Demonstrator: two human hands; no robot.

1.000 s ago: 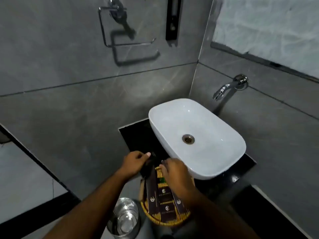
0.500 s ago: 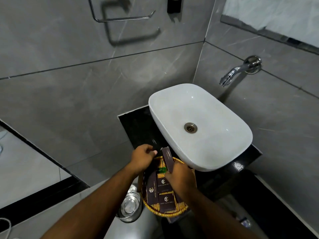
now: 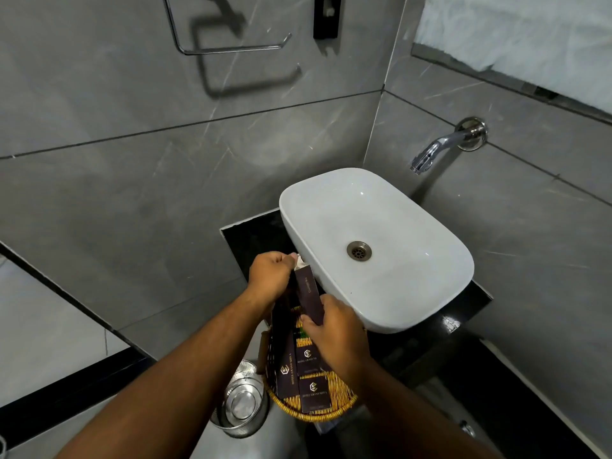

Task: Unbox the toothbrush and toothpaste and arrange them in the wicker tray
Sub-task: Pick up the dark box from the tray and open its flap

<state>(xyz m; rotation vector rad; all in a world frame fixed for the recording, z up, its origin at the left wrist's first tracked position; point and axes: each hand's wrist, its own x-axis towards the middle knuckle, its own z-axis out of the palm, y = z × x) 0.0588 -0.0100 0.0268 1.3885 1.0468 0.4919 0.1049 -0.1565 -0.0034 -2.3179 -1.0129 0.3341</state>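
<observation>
Two hands on slim dark box [image 3: 309, 294], lifted above wicker tray [image 3: 334, 410]. My right hand [image 3: 334, 332] gripped lower end; left hand [image 3: 271, 276] now pinched top flap open. Contents still inside.

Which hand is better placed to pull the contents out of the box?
Left. The left hand already pinches at the open top of the slim dark purple cardboard box, while the right hand grips its lower end, steadying it.
</observation>
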